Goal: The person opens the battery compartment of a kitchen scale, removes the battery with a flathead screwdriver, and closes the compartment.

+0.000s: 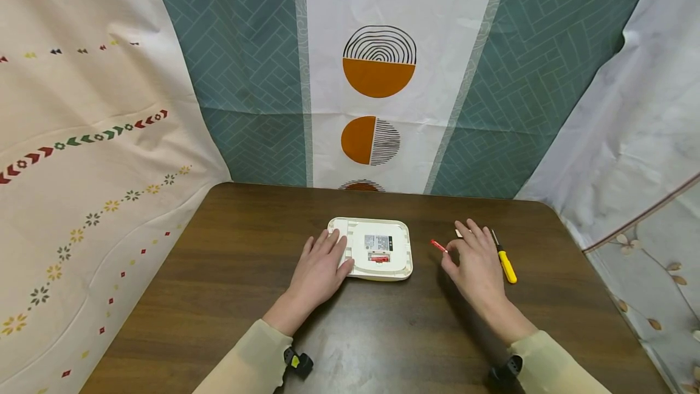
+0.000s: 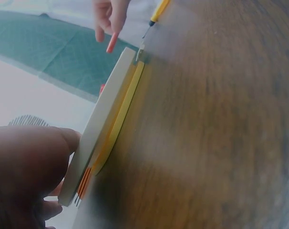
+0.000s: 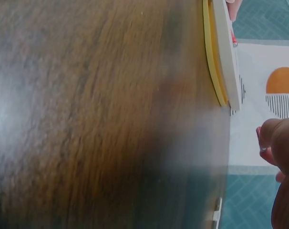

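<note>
A flat white device (image 1: 389, 247) lies underside up on the brown table (image 1: 229, 272), showing a label and a red part in a recess. My left hand (image 1: 326, 255) rests flat on the device's left edge with straight fingers. In the left wrist view the device (image 2: 106, 114) is seen edge-on, with a yellowish layer under it. To its right, my right hand (image 1: 451, 253) pinches a small red stick (image 1: 438, 245) between thumb and forefinger just above the table. The left wrist view also shows the red stick (image 2: 111, 44) hanging from those fingers (image 2: 108, 16).
A yellow-handled screwdriver (image 1: 506, 262) lies just right of my right hand. A small white piece (image 1: 458, 233) sits on the table behind that hand. Patterned cloth hangs behind and to both sides of the table.
</note>
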`<act>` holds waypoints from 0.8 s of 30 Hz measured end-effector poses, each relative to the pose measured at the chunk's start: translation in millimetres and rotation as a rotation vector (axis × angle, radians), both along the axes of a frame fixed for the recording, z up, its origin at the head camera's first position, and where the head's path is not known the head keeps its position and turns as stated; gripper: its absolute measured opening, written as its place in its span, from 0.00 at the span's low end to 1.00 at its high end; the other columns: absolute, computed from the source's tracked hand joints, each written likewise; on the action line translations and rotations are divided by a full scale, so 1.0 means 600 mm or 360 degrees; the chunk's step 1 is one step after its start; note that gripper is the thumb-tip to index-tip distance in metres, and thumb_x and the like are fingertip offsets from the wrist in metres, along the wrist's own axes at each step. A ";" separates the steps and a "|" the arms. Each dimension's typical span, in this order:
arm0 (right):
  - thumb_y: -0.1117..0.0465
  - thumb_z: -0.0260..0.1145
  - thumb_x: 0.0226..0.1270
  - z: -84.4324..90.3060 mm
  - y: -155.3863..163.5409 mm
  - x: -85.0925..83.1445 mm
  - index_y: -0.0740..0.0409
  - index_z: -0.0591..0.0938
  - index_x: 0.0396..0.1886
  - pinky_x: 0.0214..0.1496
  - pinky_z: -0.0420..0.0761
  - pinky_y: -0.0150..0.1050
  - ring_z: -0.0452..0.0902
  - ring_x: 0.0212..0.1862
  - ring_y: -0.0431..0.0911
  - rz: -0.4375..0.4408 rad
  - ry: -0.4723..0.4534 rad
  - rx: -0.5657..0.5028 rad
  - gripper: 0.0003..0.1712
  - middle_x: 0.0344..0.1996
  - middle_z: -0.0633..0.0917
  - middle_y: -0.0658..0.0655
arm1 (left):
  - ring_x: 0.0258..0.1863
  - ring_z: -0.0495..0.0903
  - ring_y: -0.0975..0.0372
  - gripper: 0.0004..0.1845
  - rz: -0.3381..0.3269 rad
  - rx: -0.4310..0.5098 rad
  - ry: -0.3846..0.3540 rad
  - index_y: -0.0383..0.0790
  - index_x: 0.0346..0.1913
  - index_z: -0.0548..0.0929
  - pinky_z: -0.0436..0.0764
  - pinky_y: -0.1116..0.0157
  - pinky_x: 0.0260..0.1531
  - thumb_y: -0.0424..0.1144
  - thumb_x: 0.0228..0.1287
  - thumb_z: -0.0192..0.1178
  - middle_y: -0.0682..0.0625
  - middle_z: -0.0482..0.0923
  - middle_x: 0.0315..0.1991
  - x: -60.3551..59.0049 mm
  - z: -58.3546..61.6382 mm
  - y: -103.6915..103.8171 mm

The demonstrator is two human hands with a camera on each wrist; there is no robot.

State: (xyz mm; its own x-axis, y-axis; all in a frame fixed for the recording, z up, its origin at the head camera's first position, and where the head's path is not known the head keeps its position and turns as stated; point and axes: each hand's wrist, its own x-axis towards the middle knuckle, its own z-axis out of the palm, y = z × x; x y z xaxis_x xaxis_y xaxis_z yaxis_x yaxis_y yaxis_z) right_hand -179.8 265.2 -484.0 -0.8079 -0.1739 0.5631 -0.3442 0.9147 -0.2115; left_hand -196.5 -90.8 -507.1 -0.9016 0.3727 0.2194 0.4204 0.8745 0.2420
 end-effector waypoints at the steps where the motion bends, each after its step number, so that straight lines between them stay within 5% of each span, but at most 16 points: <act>1: 0.68 0.76 0.60 -0.001 0.002 0.001 0.63 0.89 0.30 0.85 0.57 0.65 0.70 0.76 0.69 -0.0009 0.0011 -0.0009 0.03 0.67 0.84 0.72 | 0.84 0.63 0.42 0.33 0.0001 -0.0003 -0.0005 0.40 0.80 0.77 0.59 0.36 0.81 0.57 0.86 0.58 0.39 0.68 0.82 0.000 -0.001 0.000; 24: 0.65 0.74 0.58 -0.017 0.077 0.017 0.62 0.86 0.27 0.84 0.55 0.68 0.70 0.75 0.69 -0.0267 -0.0022 -0.0002 0.06 0.64 0.84 0.75 | 0.84 0.62 0.42 0.33 0.0009 0.0003 -0.0023 0.39 0.80 0.77 0.59 0.37 0.81 0.56 0.85 0.60 0.39 0.69 0.82 0.003 0.003 0.001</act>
